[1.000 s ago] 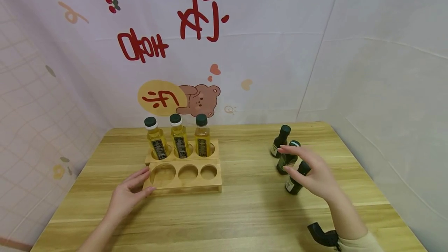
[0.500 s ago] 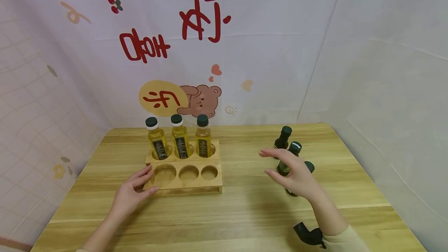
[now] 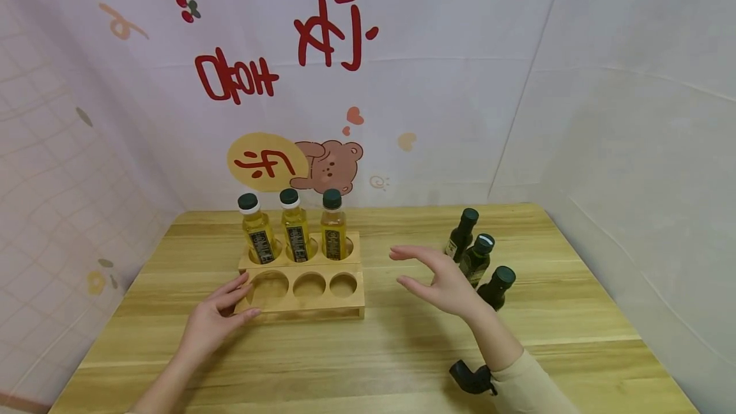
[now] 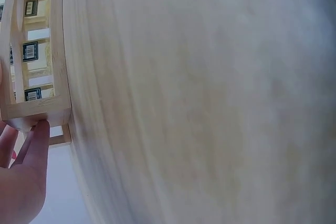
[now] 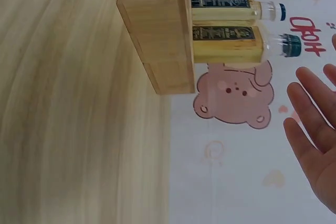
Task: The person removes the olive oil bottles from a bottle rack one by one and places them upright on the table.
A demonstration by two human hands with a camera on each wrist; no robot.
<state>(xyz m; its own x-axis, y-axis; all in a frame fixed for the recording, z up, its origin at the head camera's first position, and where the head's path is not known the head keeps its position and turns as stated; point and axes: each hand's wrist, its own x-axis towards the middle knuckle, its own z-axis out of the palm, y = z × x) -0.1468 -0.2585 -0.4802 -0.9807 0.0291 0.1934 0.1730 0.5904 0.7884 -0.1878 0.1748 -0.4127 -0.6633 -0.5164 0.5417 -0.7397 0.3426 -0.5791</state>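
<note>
A two-tier wooden bottle rack (image 3: 339,301) stands left of centre in the head view, with round holes in each tier. Three bottles of yellow oil with dark green caps, one of them the right-hand oil bottle (image 3: 333,229), stand in its back tier. The front tier's three holes hold nothing. My left hand (image 3: 211,319) grips the rack's left end, thumb at the front corner; the left wrist view shows its fingers against the end board (image 4: 37,111). Between the rack and the dark bottles, my right hand (image 3: 439,280) hovers with fingers spread apart, holding nothing.
Three dark green bottles stand to the right: a back one (image 3: 462,235), a middle one (image 3: 476,260) and a front one (image 3: 496,286) partly behind my right wrist. A black curved piece (image 3: 471,377) sits at that wrist. A printed cloth (image 3: 437,30) hangs behind the table (image 3: 345,363).
My right hand has moved left, away from the dark bottles towards the rack, uncovering more of them. The left hand stays at the rack's left end.
</note>
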